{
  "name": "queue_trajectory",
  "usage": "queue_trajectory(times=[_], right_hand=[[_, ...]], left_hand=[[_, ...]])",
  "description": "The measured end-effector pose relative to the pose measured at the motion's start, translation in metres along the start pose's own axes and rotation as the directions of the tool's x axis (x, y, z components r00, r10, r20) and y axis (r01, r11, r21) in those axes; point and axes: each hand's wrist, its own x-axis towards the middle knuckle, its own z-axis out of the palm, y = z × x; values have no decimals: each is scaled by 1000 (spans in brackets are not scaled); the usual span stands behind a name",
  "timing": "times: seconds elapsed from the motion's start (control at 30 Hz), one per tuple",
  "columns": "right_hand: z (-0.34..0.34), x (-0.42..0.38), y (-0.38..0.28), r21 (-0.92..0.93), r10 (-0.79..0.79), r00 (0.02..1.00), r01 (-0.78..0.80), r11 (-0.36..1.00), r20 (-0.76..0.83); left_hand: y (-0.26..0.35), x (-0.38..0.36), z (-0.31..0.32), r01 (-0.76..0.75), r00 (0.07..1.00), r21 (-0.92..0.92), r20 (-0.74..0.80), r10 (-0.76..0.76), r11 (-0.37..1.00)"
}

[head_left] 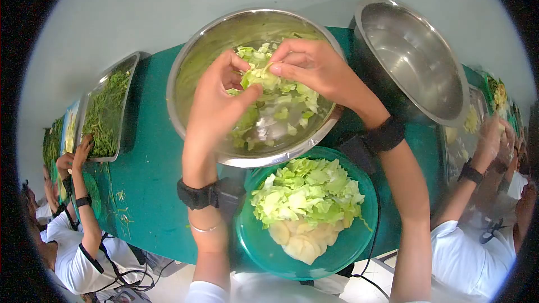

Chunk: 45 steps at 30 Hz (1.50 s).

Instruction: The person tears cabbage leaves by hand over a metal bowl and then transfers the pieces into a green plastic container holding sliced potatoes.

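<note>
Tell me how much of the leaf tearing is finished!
Looks done: small leaf pieces in the metal bowl. In hand: a pale leaf, between the left hand and right hand. Left: probably that leaf; the hands hide part of the bowl, so I can't tell about more.

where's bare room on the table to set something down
Most room: the bare table between left tray and middle steel bowl, down to your left forearm, though scraps dot its lower left. Crowded: around the green bowl, with your right forearm, a cable and the steel bowl close by.
</note>
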Motion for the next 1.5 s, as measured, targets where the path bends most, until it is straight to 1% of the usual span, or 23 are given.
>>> queue_trajectory(times=[0.17, 0.27, 0.37, 0.47, 0.57, 0.67, 0.77, 0.87, 0.97, 1.07, 1.17, 1.27, 1.37, 1.47, 1.5], right_hand=[[2, 0, 3, 63, -12, 999, 15, 998, -32], [-2, -1, -7, 66, 111, 993, -113, 991, 24], [-3, -1, -9, 39, 156, 988, -156, 987, -7], [-3, -1, -13, 73, 107, 994, -109, 991, 31], [1, 0, -3, 88, 34, 999, -36, 995, 32], [1, -1, -2, 64, 20, 996, -26, 998, 91], [2, -1, -2, 66, 37, 993, -45, 997, 111], [2, -1, 1, -5, 16, 996, -16, 1000, 83], [3, -1, 2, 10, 27, 998, -28, 1000, 48], [2, -1, 5, -7, 43, 999, -43, 999, 28], [2, 0, 3, -18, 60, 998, -59, 998, 27], [2, 1, 8, -49, 35, 999, -35, 998, 12], [2, 0, 9, -52, 21, 1000, -20, 998, 23], [2, 0, 3, -75, 22, 999, -19, 997, 41], [3, 0, 3, -49, 2, 999, -1, 999, 41]], left_hand=[[-4, 2, -4, 14, 1000, 110, -18, -12, 994], [1, 0, -2, -1, 1000, 72, -25, 2, 997], [1, 1, -3, 10, 1000, 58, -18, -9, 998], [0, 2, -4, 22, 999, 68, -35, -19, 997], [1, 2, -3, 21, 999, 105, -51, -16, 994], [1, 2, -2, 12, 999, 139, -44, -6, 990], [1, 1, -1, -7, 1000, 165, -10, 9, 986], [1, 0, 0, -33, 999, 115, 27, 30, 993], [7, -3, 2, -26, 999, 104, 26, 24, 994], [5, -4, 3, -12, 999, 54, 46, 10, 998], [4, -3, 2, 11, 998, 46, 67, -14, 999], [9, -2, 0, 69, 994, 42, 78, -72, 997], [4, -2, 1, 80, 994, -19, 70, -78, 997], [5, -2, -2, 106, 991, 6, 86, -106, 994], [2, -2, -2, 101, 993, -19, 60, -99, 995]])
